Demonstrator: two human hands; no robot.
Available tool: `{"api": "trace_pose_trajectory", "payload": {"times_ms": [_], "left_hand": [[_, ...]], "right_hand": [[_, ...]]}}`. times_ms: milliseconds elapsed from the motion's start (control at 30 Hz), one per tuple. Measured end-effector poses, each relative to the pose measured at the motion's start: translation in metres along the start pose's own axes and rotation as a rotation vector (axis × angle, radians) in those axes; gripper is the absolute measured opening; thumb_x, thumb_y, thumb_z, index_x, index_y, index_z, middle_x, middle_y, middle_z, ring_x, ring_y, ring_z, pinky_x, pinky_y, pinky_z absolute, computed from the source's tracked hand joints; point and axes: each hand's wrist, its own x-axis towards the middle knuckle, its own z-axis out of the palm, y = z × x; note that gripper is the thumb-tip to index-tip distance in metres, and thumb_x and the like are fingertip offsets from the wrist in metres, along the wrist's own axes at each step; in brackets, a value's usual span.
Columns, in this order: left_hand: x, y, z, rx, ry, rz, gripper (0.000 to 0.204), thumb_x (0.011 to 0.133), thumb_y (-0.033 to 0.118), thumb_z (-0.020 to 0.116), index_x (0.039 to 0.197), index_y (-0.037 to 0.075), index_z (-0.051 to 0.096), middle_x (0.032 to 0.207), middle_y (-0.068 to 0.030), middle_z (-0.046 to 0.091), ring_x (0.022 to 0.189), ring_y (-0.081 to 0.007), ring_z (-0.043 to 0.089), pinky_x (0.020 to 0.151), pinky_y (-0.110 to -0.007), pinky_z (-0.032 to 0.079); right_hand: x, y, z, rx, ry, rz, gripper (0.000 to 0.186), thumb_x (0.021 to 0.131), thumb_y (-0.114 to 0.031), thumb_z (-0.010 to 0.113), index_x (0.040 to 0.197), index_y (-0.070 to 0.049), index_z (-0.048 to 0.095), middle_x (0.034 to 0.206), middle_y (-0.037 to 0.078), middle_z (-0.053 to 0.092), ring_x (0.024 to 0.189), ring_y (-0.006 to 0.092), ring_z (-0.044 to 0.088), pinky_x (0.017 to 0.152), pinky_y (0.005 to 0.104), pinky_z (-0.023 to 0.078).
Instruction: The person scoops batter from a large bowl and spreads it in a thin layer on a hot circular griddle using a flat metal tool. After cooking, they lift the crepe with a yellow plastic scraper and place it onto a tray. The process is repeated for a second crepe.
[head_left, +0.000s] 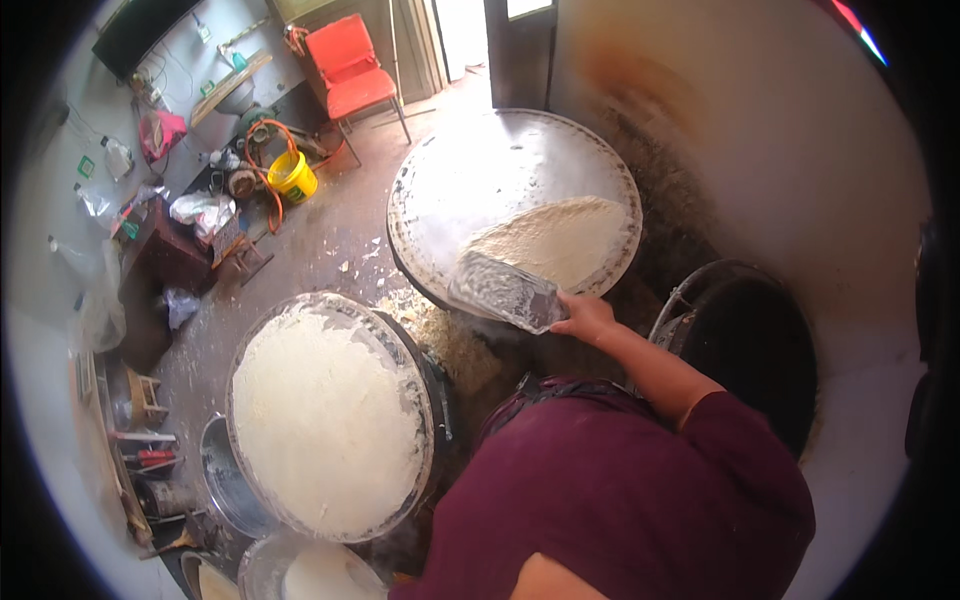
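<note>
My right hand (pixel 586 319) grips one end of a flat rectangular spreader (pixel 505 288) smeared with pale batter. The spreader's far end lies at the near left part of a large round griddle (pixel 455 170). From there a band of wet, cream-coloured batter (pixel 565 236) curves to the griddle's right side. Bare, shiny metal shows over the rest of its top. A bit of my left arm (pixel 548 578) appears at the bottom edge; the hand itself is out of the picture.
A second round griddle (pixel 428 410) at left carries a wide pale sheet (pixel 325 415). Below it stand a metal tub (pixel 222 480) and a basin of batter (pixel 315 575). A dark round lid or pan (pixel 755 350) leans at right. Farther off are a yellow bucket (pixel 293 178) and red chair (pixel 352 75).
</note>
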Motion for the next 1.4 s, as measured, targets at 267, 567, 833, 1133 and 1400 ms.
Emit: {"api": "trace_pose_trajectory", "payload": {"times_ms": [267, 567, 833, 1133, 1400], "left_hand": [[-0.001, 0.076, 0.017, -0.069, -0.169, 0.123, 0.030, 0.084, 0.017, 0.057, 0.106, -0.004, 0.059, 0.099, -0.0114, 0.064, 0.087, -0.0171, 0.058, 0.080, -0.026, 0.044], [0.059, 0.175, 0.053, -0.421, -0.310, -0.036, 0.041, 0.087, 0.010, 0.051, 0.125, 0.000, 0.042, 0.114, -0.0164, 0.056, 0.094, -0.0210, 0.058, 0.082, -0.031, 0.047], [0.049, 0.207, 0.072, -0.422, -0.343, -0.125, 0.043, 0.085, 0.010, 0.048, 0.126, 0.000, 0.040, 0.116, -0.0200, 0.053, 0.096, -0.0259, 0.057, 0.082, -0.036, 0.049], [0.053, 0.203, 0.077, -0.727, -0.274, -0.221, 0.036, 0.087, 0.012, 0.047, 0.121, 0.003, 0.043, 0.116, -0.0186, 0.051, 0.094, -0.0269, 0.055, 0.081, -0.040, 0.049], [0.049, 0.226, 0.072, -0.798, -0.245, -0.257, 0.024, 0.087, 0.013, 0.052, 0.110, 0.007, 0.048, 0.106, -0.0138, 0.055, 0.091, -0.0241, 0.056, 0.074, -0.037, 0.050]], "right_hand": [[-0.012, 0.107, -0.075, -0.073, 0.286, 0.625, 0.057, 0.063, -0.040, 0.072, 0.108, -0.009, 0.057, 0.092, 0.020, 0.062, 0.085, 0.0342, 0.060, 0.069, 0.0440, 0.047], [0.024, 0.030, -0.014, 0.704, -0.221, 0.253, 0.060, 0.070, -0.034, 0.072, 0.113, 0.004, 0.054, 0.099, 0.012, 0.063, 0.087, 0.0204, 0.060, 0.077, 0.0330, 0.046], [0.036, 0.084, -0.058, -0.151, 0.036, 0.422, 0.065, 0.067, -0.046, 0.068, 0.122, -0.019, 0.048, 0.088, 0.016, 0.064, 0.081, 0.0345, 0.061, 0.067, 0.0446, 0.047], [0.019, 0.119, -0.041, 0.918, -0.010, 0.759, 0.040, 0.073, -0.029, 0.071, 0.100, -0.001, 0.062, 0.089, 0.008, 0.064, 0.077, 0.0178, 0.061, 0.068, 0.0312, 0.049], [0.079, 0.017, -0.045, -0.143, -0.183, 0.122, 0.068, 0.067, -0.042, 0.070, 0.125, -0.019, 0.043, 0.092, 0.015, 0.063, 0.086, 0.0343, 0.060, 0.071, 0.0441, 0.046]]}}
